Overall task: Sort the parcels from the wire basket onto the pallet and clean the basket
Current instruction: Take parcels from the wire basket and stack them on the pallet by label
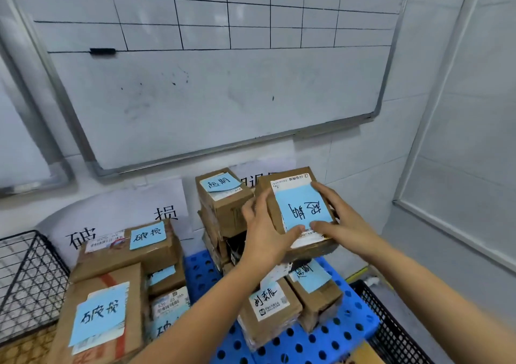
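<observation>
A person is gripping a cardboard parcel [297, 213] with both hands above the blue pallet [315, 344], beside a stack of boxes [223, 207]. The left hand [264, 232] is clasping its near-left corner, the right hand [339, 220] is lying fingers-spread across its blue note [303, 206]. A wire basket [25, 277] is standing far left.

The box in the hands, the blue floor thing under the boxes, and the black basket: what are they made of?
The box looks like brown cardboard: matt, with worn edges. The note on it looks like thin blue paper with pen writing. The pallet looks like plastic: bright blue, smooth, with moulded round holes. The basket looks like metal wire, coated black, in a thin grid.
</observation>
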